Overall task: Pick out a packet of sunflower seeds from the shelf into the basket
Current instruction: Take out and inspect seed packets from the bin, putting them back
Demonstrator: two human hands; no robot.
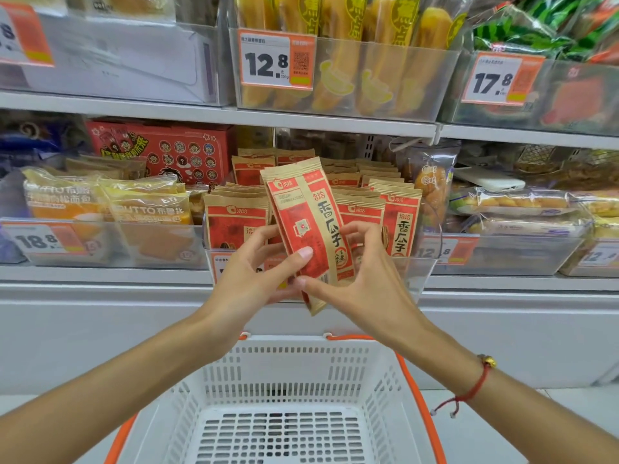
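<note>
Both hands hold one packet of sunflower seeds (310, 226) in the air at the centre of the view, lifted clear of the shelf bin (415, 272) and tilted with its top leaning toward 11 o'clock; the left hand (258, 272) grips its lower left edge, thumb pressed on the red face and fingers curled behind; the right hand (361, 272) pinches the lower right edge, thumb near the bottom corner and fingers wrapped round the far side; the packet's bottom corner pokes out below the two thumbs toward 6 o'clock; behind it, at 12 o'clock, the remaining packets (398, 216) stand upright in rows inside the clear bin, whose front wall sits just behind the hands; the white basket (234, 376) with orange handles lies at 6 o'clock, directly under the forearms, its mouth open upward and its slotted floor bare; open air separates the packet's lower corner from the basket's far rim; bread bags (147, 209) fill the neighbouring bin at 9 o'clock; a red cord bracelet (475, 386) circles the right wrist at 4 o'clock.
</note>
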